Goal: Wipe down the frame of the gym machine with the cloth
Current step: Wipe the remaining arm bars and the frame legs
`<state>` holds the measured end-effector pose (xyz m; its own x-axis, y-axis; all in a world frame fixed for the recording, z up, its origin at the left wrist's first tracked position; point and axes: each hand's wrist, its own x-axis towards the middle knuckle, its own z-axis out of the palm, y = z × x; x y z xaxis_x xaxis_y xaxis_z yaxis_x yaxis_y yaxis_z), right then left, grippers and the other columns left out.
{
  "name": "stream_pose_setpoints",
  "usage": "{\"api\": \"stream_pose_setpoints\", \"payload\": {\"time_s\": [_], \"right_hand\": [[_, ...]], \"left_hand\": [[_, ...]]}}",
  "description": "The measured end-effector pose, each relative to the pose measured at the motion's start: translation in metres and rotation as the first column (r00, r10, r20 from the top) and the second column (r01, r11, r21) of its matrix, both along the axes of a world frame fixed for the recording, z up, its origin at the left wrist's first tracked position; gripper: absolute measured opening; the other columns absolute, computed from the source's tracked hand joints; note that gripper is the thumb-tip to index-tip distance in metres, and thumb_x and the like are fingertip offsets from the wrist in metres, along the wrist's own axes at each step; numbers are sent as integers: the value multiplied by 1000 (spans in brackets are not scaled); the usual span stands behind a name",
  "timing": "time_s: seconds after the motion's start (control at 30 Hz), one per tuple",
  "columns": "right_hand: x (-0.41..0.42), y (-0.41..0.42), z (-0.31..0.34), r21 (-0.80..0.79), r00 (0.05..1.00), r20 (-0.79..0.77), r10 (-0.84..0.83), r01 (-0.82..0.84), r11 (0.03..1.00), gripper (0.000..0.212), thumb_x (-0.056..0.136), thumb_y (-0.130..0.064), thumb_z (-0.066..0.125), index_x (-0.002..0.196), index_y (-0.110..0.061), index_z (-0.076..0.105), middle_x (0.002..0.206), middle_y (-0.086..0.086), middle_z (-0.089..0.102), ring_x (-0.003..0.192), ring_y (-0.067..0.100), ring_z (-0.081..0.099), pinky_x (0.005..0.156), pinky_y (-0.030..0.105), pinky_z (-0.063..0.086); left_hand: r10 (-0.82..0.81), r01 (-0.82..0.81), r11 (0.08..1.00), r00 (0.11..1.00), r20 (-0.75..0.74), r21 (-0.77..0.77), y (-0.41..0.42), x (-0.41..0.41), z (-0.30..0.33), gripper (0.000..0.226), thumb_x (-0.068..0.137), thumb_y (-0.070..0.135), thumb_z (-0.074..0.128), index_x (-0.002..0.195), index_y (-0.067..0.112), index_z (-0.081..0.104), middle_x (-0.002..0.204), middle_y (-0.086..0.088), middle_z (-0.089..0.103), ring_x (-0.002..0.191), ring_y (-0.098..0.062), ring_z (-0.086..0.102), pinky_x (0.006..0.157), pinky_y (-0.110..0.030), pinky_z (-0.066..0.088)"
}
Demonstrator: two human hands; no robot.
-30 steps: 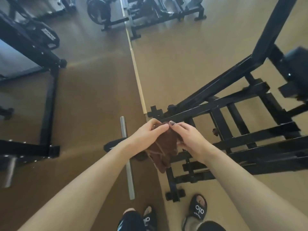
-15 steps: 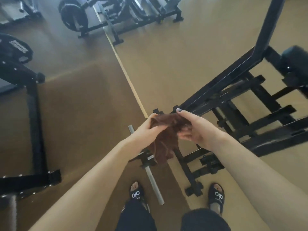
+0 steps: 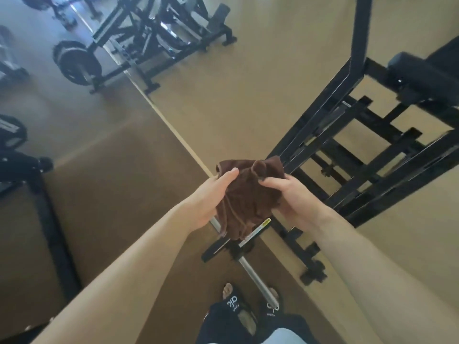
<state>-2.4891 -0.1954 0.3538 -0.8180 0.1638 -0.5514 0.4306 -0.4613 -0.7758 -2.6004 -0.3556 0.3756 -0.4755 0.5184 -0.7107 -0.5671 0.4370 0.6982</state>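
Both forearms are bare, with no sleeves, watch or bands in view. The left hand (image 3: 211, 194) and right hand (image 3: 295, 202) wear no gloves or rings that can be made out. On the feet are black slide sandals (image 3: 233, 304) with open toes and white lettering across the strap. Dark trouser fabric (image 3: 223, 326) shows at the lower edge, beside a paler grey-blue patch of clothing (image 3: 280, 337).

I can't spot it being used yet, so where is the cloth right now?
In the head view the brown cloth is near the middle, bunched between the left hand and right hand, held above the floor just left of the black machine frame.
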Motion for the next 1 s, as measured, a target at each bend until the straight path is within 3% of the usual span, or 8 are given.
{"api": "stream_pose_setpoints", "payload": {"time_s": [0.2, 0.33, 0.5, 0.7, 0.8, 0.87, 0.93, 1.0], "right_hand": [[-8, 4, -4, 74, 997, 24, -79, 77, 994, 25, 101, -22, 62, 125, -20, 69, 116, 0, 76, 109, 19, 72, 101, 43, 56], [-32, 0, -6, 198, 997, 17, -71, 67, 978, 24, 100, -21, 66, 124, -25, 65, 113, -8, 76, 104, 10, 72, 88, 28, 59], [-98, -24, -15, 321, 981, 100, 165, -188, 928, 70, 83, -15, 84, 140, -34, 48, 125, -12, 69, 112, 5, 68, 94, 30, 57], [-219, -97, -38, 234, 974, 151, -170, 132, 963, 63, 78, -12, 88, 133, -19, 56, 124, 8, 70, 108, 23, 72, 95, 48, 59], [-273, -128, -34, 208, 951, 222, -214, 168, 963, 91, 68, -16, 93, 146, -8, 46, 121, 9, 71, 108, 25, 73, 101, 51, 55], [-301, -140, -27, 174, 933, 251, -258, 219, 960, 113, 73, -7, 91, 160, -21, 20, 124, 9, 69, 112, 23, 70, 108, 49, 50], [-324, -148, -18, 172, 940, 227, -256, 220, 960, 123, 75, 2, 87, 162, -34, 9, 140, 10, 59, 127, 20, 60, 113, 43, 44], [-342, -149, -8, 303, 952, 220, -213, 141, 942, 118, 71, 7, 85, 159, -38, 20, 148, 6, 47, 135, 19, 47, 113, 38, 42]], "left_hand": [[-16, 15, 999, 999, -42, -40, 5, -18, -7, 50, 93, 57, 63, 130, 24, 64, 119, 1, 75, 113, -24, 70, 108, -49, 49], [-195, 195, 981, 980, -45, 11, -3, -53, -8, 62, 79, 16, 84, 133, 22, 55, 126, -4, 71, 114, -25, 69, 104, -49, 53], [-190, 193, 981, 970, -151, 5, -26, -132, -24, 40, 92, 4, 70, 127, 21, 60, 117, -1, 75, 106, -19, 72, 98, -44, 57], [-211, 207, 977, 969, -126, -47, -73, -265, -62, 28, 92, 13, 70, 116, 26, 63, 109, 0, 76, 99, -18, 74, 91, -43, 60], [-247, 226, 962, 960, -135, -152, -96, -323, -62, 54, 73, 36, 81, 120, 20, 60, 111, -3, 75, 95, -18, 74, 84, -42, 62], [-272, 261, 957, 959, -75, -127, -103, -358, -60, 84, 59, 42, 89, 130, 17, 51, 119, -7, 72, 96, -18, 74, 77, -38, 63], [-347, 341, 937, 935, -79, -76, -103, -387, -54, 110, 56, 33, 93, 141, 41, 25, 131, -7, 62, 104, -18, 70, 74, -30, 60], [-489, 476, 872, 842, -230, -110, -97, -408, -42, 119, 57, 24, 92, 138, 59, 12, 134, -8, 47, 104, -20, 64, 71, -25, 58]]}}
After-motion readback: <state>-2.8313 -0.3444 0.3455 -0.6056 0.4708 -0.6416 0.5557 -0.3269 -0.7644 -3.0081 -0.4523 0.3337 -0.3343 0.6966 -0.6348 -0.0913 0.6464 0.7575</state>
